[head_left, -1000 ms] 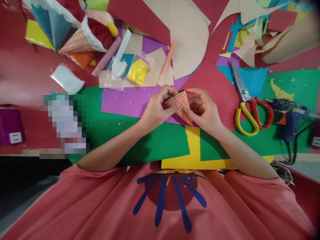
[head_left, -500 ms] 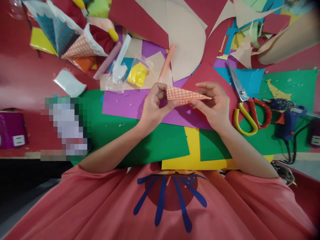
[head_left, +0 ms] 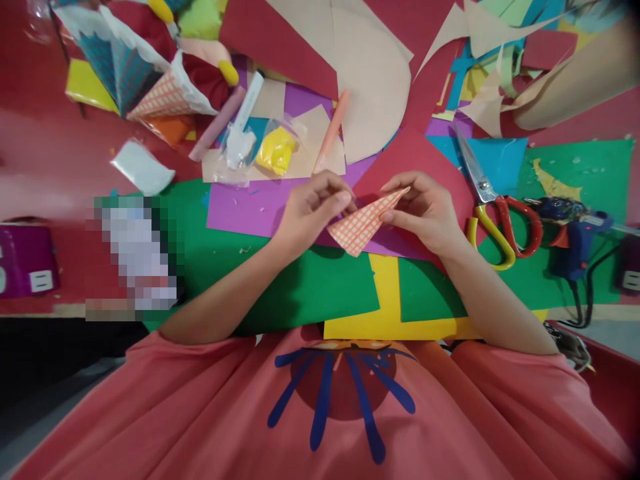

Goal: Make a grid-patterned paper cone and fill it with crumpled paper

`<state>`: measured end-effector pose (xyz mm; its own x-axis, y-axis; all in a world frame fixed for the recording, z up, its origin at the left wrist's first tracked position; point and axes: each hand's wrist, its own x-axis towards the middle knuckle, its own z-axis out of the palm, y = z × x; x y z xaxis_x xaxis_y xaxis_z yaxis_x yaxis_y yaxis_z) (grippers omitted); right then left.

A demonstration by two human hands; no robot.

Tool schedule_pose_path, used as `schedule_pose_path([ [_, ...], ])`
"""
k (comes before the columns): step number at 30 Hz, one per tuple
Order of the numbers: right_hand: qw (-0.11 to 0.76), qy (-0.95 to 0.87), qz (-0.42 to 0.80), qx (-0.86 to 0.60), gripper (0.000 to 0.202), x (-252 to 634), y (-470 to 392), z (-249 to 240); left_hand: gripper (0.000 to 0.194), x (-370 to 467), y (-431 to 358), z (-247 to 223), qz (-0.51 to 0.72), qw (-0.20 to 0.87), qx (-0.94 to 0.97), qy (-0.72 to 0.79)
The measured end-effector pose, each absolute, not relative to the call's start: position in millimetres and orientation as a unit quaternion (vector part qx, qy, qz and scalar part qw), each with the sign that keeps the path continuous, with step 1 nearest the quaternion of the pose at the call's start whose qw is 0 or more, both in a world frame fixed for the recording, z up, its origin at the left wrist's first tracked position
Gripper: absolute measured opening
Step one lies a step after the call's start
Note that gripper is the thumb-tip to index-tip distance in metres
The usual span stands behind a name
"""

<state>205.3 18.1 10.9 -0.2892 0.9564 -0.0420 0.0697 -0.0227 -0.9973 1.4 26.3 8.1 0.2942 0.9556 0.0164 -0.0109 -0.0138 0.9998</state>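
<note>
A small paper cone (head_left: 361, 225) with an orange grid pattern tilts between my hands, its point up to the right and its wide end down to the left. My right hand (head_left: 420, 208) pinches it near the point with thumb and fingers. Curled beside the wide end is my left hand (head_left: 314, 210), thumb and fingertips together at the cone's upper edge; whether they grip the cone or something small is hidden. Under the hands lie a purple sheet (head_left: 240, 212) and a red sheet (head_left: 405, 153).
Scissors (head_left: 487, 193) and a blue glue gun (head_left: 577, 243) lie to the right. Finished-looking cones (head_left: 160, 97) stand at the upper left. Bagged yellow clay (head_left: 277, 150) and an orange stick (head_left: 333, 130) lie beyond my hands. A beige roll (head_left: 575, 87) is at the upper right.
The cone has swung so its wide end is lower and nearer me, its point higher. My left hand's fingers have shifted off the wide end to its upper edge.
</note>
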Motion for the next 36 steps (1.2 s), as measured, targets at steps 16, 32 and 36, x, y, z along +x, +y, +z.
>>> schedule_pose_path([
  [16, 0.414, -0.519, 0.588, -0.463, 0.035, 196.2, 12.5, 3.5, 0.023, 9.8, 13.7, 8.2, 0.361, 0.564, 0.604, 0.433],
  [32, 0.423, -0.524, 0.567, -0.474, 0.036, 186.8, 1.7, 6.7, 0.032, 13.4, 12.3, 14.6, 0.360, 0.584, 0.589, 0.428],
  [36, 0.411, -0.535, 0.565, -0.476, 0.033, 185.4, 0.9, 9.6, 0.030, 12.6, 12.1, 13.7, 0.356, 0.578, 0.596, 0.430],
])
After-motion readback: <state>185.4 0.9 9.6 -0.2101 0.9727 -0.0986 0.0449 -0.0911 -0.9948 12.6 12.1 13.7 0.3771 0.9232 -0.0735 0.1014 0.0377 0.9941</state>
